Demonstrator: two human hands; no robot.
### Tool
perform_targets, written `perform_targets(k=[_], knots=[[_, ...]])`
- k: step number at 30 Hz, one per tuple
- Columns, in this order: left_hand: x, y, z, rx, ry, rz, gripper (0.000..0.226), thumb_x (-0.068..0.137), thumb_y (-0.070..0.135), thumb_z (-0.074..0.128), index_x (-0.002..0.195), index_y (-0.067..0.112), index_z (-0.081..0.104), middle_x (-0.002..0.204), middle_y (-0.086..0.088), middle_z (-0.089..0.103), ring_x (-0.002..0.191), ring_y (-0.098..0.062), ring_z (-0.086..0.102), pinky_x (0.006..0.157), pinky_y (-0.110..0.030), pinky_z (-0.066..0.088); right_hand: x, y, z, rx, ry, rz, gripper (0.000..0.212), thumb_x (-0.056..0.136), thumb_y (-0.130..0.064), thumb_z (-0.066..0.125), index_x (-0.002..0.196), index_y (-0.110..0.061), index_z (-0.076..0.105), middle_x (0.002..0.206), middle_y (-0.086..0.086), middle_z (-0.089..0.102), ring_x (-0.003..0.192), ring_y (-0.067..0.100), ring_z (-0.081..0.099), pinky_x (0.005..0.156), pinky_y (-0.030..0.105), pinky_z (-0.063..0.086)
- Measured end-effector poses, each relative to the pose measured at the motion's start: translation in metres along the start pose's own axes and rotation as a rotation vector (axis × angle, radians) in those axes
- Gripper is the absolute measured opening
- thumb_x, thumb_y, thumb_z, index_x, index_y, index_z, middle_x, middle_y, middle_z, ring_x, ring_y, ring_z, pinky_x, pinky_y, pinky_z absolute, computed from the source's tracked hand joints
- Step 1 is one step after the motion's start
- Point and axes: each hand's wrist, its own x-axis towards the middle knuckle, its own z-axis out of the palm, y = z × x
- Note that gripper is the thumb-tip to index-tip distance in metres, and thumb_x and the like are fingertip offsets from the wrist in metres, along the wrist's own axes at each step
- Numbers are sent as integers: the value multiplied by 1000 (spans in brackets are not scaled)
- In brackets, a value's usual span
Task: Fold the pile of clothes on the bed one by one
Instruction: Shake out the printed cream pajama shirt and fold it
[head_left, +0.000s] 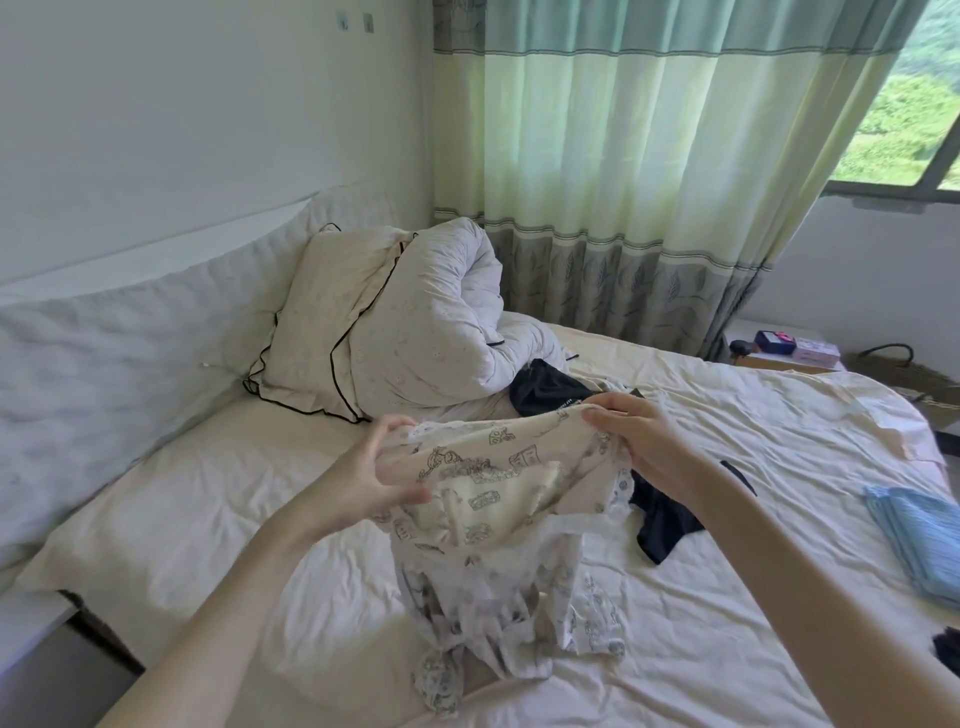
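Note:
A cream garment with grey printed drawings and lace trim (498, 499) hangs lifted over the middle of the bed (208, 499). My left hand (379, 467) grips its left upper edge, and my right hand (634, 431) pinches its right upper edge. The lower part of the garment drapes down crumpled onto the sheet. Behind it lies a black garment (545, 389), and a dark navy one (665, 519) lies under my right forearm. A light blue cloth (919, 535) lies flat at the bed's right edge.
A pillow with black piping (322, 322) and a rolled white duvet (447, 322) sit at the head of the bed. Green curtains (649, 182) hang behind. A bedside table with small boxes (784, 345) stands at the far right. Another dark item (948, 649) shows at the right edge.

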Motion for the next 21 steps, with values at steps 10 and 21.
perform_targets(k=[10, 21], knots=[[-2, 6, -6, 760, 358, 561, 46, 83, 14, 69, 115, 41, 50, 96, 7, 43, 74, -17, 59, 48, -29, 44, -6, -14, -3, -756, -55, -431, 30, 69, -47, 72, 98, -54, 65, 86, -8, 42, 73, 0, 46, 67, 17, 43], [8, 112, -50, 159, 469, 548, 16, 93, 28, 46, 90, 21, 60, 76, 7, 64, 70, -13, 60, 59, -22, 44, 6, -98, 5, -1106, 152, -1034, 8, 82, -8, 70, 87, -2, 70, 84, 2, 54, 61, 18, 53, 56, 25, 45]])
